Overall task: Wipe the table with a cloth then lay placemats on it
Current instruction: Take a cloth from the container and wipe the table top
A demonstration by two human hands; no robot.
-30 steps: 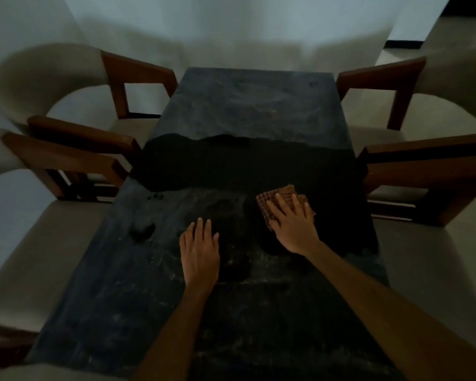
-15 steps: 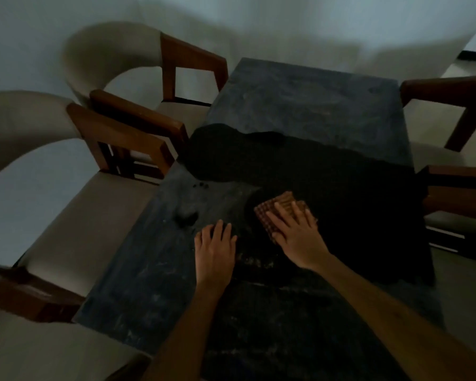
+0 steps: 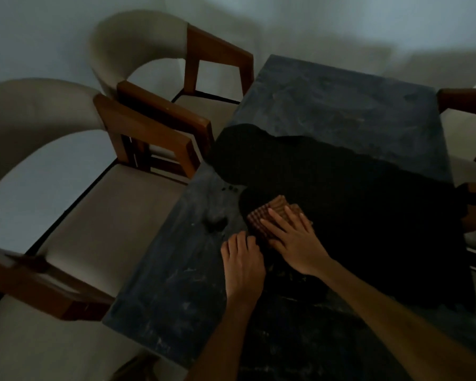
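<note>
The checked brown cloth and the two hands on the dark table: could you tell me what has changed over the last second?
The right hand has slid the checked brown cloth leftward, toward the flat left hand, and the two hands now nearly touch. The view has swung left too, so more of the beige chairs shows. Unchanged: the right palm presses the cloth flat on the dark stone table, with no grip closed, and no placemats are visible.
</note>
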